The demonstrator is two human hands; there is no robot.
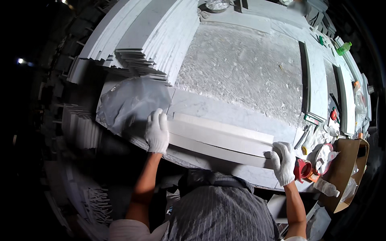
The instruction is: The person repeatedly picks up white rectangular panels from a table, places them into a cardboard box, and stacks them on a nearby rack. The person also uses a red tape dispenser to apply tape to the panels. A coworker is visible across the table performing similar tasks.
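White-knit-gloved left hand (157, 134), fingers together, and matching right hand (284, 161), fingers curled, apparently steady long white flat strips (219, 139), whose shifting demands balance.

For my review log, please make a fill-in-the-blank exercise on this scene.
The left hand and right hand wear white knitted ____.
One hand is at each ____ of the long, narrow white strip.
The crumpled translucent plastic sheet lies nearer the ____ hand.
The brown cardboard box is nearer the ____ hand.
Missing: gloves; end; left; right.

Strips (219, 130) on the table (245, 64), plastic sheet (134, 98) left, box (341, 174) right, stacked slabs (167, 38) behind the sheet.
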